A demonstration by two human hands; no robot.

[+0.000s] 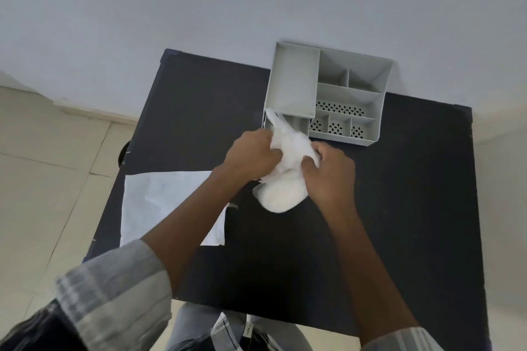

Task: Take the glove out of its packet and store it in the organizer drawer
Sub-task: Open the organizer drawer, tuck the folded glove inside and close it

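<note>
Two hands at work over a dark table (pixel 399 208), glove already out of its wrapper by the look of it: the flat white packet (pixel 159 199) lies discarded at the left, partly under the left forearm. Left hand (pixel 251 152) is closed on the bunched white glove (pixel 285 177), pinching its upper folds; right hand (pixel 330 177) is closed on the other side, fingers curled into the material. The glove's rounded cuff end rests on the table below the hands; one thin tip reaches up into the open drawer (pixel 296 122) at the base of the grey organizer (pixel 328 94). Step in hand, I judge: stuffing the glove into the drawer. Next move calls for compressing the bulk, feeding it forward, then shutting the drawer. Room: pale wall behind, cream floor tiles at the left.
</note>
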